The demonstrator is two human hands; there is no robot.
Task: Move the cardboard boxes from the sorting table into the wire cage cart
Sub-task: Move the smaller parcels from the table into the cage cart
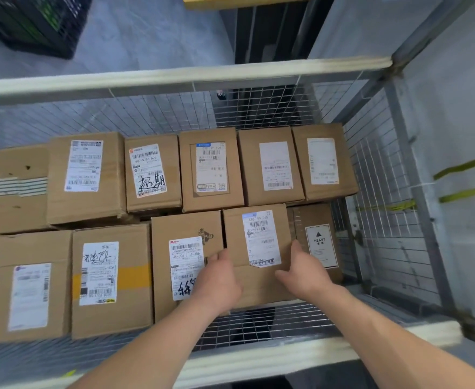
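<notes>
I look down into the wire cage cart point(272, 110), which holds several labelled cardboard boxes in two rows. Both my hands are on one box point(258, 284) in the near row, right of the middle. My left hand point(219, 279) holds its left side, fingers curled over the edge next to the J4-J06 labelled box point(185, 248). My right hand point(305, 269) holds its right side, thumb on top, beside a lower box with a HEAVY label point(319, 242). The held box's white label point(261, 238) faces up.
The cart's padded near rail point(258, 357) runs under my forearms, the far rail point(174, 77) across the top. Wire mesh floor point(258, 321) shows in front of the held box. A black crate point(34, 21) stands on the floor at the far left. Yellow straps point(466, 167) lie right.
</notes>
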